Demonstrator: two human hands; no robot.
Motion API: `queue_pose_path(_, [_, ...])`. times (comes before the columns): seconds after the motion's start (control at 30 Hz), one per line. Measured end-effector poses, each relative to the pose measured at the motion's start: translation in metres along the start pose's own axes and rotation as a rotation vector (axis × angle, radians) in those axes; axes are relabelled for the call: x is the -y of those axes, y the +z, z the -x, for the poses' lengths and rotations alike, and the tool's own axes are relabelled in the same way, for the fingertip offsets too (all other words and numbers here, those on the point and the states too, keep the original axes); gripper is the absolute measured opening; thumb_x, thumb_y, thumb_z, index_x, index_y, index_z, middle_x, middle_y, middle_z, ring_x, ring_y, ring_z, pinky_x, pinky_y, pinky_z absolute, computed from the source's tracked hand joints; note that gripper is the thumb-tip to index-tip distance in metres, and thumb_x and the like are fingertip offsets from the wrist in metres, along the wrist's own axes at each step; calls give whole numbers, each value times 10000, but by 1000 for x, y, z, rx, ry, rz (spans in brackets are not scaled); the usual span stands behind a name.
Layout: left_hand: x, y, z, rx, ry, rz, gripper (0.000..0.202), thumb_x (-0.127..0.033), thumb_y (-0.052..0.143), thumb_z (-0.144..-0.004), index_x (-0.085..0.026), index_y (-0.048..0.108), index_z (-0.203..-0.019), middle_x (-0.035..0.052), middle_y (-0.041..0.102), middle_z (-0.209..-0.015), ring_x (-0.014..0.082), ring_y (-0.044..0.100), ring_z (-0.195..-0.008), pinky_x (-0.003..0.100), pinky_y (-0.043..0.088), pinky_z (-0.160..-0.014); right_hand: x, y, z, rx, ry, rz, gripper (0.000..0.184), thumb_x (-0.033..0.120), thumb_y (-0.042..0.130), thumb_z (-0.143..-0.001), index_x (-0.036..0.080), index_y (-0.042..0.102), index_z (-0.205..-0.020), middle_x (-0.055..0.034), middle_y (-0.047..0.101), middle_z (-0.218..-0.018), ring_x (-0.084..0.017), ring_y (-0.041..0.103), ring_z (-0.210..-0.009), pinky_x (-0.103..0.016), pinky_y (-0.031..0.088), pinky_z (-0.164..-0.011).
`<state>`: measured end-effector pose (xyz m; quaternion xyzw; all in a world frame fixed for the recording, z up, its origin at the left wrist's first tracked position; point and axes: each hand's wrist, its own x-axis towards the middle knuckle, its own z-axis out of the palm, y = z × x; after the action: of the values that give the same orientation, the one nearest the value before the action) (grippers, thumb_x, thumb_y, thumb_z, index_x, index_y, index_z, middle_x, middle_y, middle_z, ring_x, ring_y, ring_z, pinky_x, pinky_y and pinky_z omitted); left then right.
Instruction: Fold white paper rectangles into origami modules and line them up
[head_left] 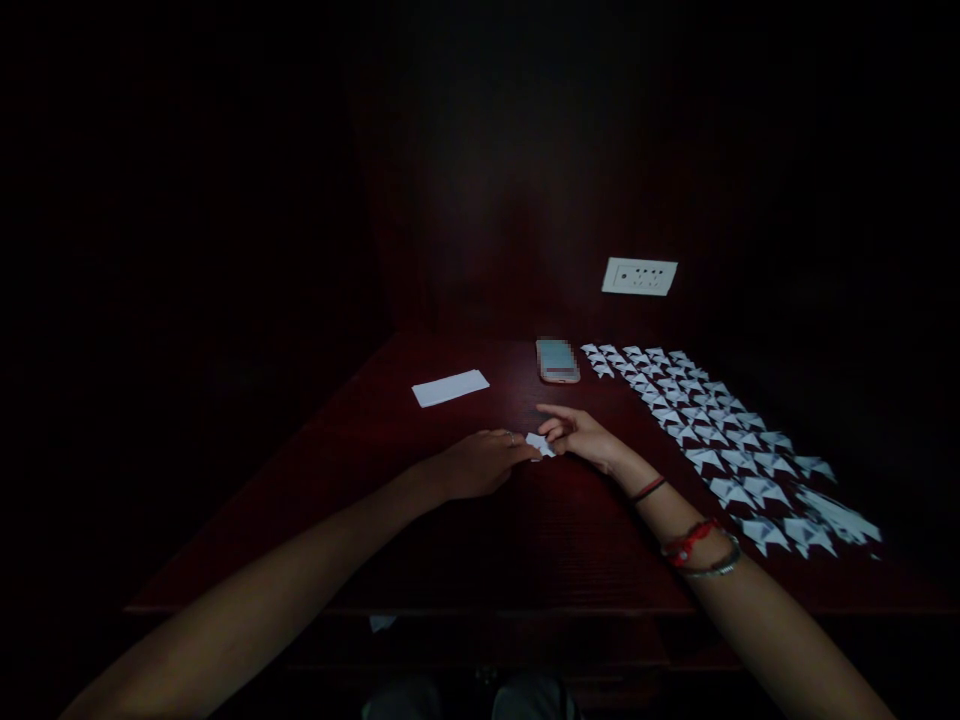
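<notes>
A small white folded paper (540, 444) lies low over the dark red table between my two hands. My left hand (484, 463) comes in from the left, its fingers closed on the paper's left edge, with a ring on one finger. My right hand (581, 438) meets the paper from the right. Its thumb and lower fingers pinch the right edge, while the index finger points out to the left above it. Part of the paper is hidden by the fingers.
Several folded white paper shapes (705, 460) stand in rows on the right, beside a bundle of paper strips (838, 515). White paper sheets (450, 388) lie at the back left. A phone (557, 361) rests near the wall, below a socket plate (640, 277).
</notes>
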<state>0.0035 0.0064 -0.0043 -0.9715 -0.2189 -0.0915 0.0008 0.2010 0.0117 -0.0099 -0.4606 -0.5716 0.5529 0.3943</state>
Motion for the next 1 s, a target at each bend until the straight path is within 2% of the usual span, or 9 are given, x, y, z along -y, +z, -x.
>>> queue_pose_path(0.17, [2,0,0,-16,34,14,366,-166,349,-833,-286,368,-1178,-3,468,-1127,158,408,-1035,307,304,-872,-3,-8,-1,24,-103,3,675,-5,525,-530,173,397,-1169,-26,531,-844,-73,496,-644,-205,434,-573])
queue_pose_path(0.33, [5,-3,2,-28,41,82,330,-166,331,-849,-280,397,-1152,-12,470,-1132,135,422,-1032,291,303,-873,-4,-17,0,182,-329,313,642,79,572,-596,183,369,-1196,-21,545,-863,-93,506,-730,-262,436,-695])
queue_pose_path(0.47, [7,-7,2,-15,68,133,333,-143,343,-841,-285,406,-1136,-27,482,-1130,124,444,-1014,288,312,-860,0,-17,5,278,-427,522,571,169,556,-675,186,358,-1209,-19,587,-833,-105,532,-749,-290,419,-749])
queue_pose_path(0.6, [7,-14,0,-5,103,169,324,-138,339,-841,-280,432,-1116,-23,500,-1121,118,469,-994,283,328,-848,1,-11,6,227,-454,612,573,234,568,-683,179,357,-1213,-11,604,-778,-107,547,-704,-285,423,-732])
queue_pose_path(0.77, [9,-22,-2,50,108,190,295,-151,328,-851,-258,474,-1084,-6,550,-1059,119,520,-926,259,375,-803,-1,-6,5,201,-464,665,602,189,577,-667,185,345,-1222,3,584,-756,-95,522,-661,-257,423,-679])
queue_pose_path(1.0, [16,-19,-1,47,86,165,269,-173,338,-853,-221,481,-1076,9,565,-1031,124,536,-900,254,389,-794,-6,-5,2,185,-430,634,598,166,578,-658,192,359,-1214,9,559,-755,-93,505,-667,-256,419,-672])
